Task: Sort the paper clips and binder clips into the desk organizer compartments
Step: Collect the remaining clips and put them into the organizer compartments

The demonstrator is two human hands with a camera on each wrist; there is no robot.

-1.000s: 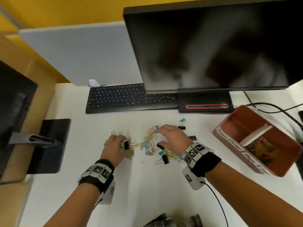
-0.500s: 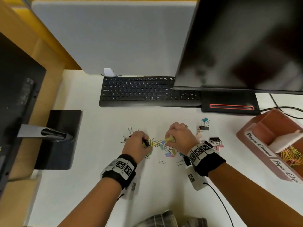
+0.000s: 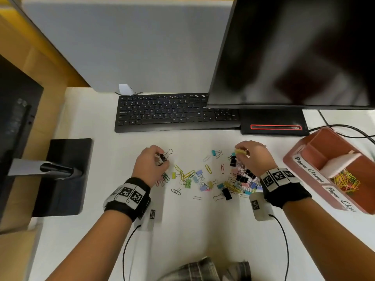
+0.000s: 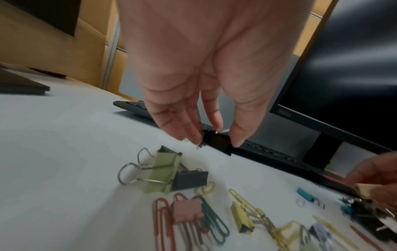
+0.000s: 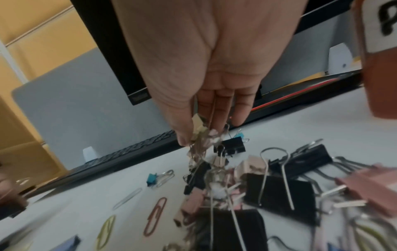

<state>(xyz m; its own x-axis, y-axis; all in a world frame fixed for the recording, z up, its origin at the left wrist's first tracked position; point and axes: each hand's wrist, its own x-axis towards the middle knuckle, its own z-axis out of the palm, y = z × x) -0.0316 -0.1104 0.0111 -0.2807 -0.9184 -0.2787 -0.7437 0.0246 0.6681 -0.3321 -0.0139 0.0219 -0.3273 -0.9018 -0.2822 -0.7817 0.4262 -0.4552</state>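
Nearest the person, a loose scatter of coloured wire paper clips and small metal binder clips (image 3: 199,179) lay on the white desk top (image 3: 203,230), thinner on the left and heaped thickest on the right, where black, pink and blue binder clips were tangled together. Just beyond the left edge of the scatter, the left hand (image 3: 151,166) pinched a small black binder clip (image 4: 217,141) between thumb and fingertips, lifted just clear of the desk in the left wrist view; the pinch on the folded body probably kept the wire handles out of the way. At the far right of the heap, the right hand (image 3: 252,159) had its fingers curled on a pale yellow binder clip (image 5: 198,127), with a cluster of other clips dangling below it; whether those were gripped or merely snagged could not be told. Taking binder clips in both hands at once suggested gathering one kind before carrying it across. To the right stood the reddish-brown desk organizer (image 3: 300,165), its near wall bearing two handwritten labels. Its nearer compartment held a heap of coloured paper clips (image 3: 345,180); the farther one, behind a white divider (image 3: 338,163), showed nothing inside from this angle. Farthest back lay a black keyboard (image 3: 174,113) and a dark monitor (image 3: 294,53).
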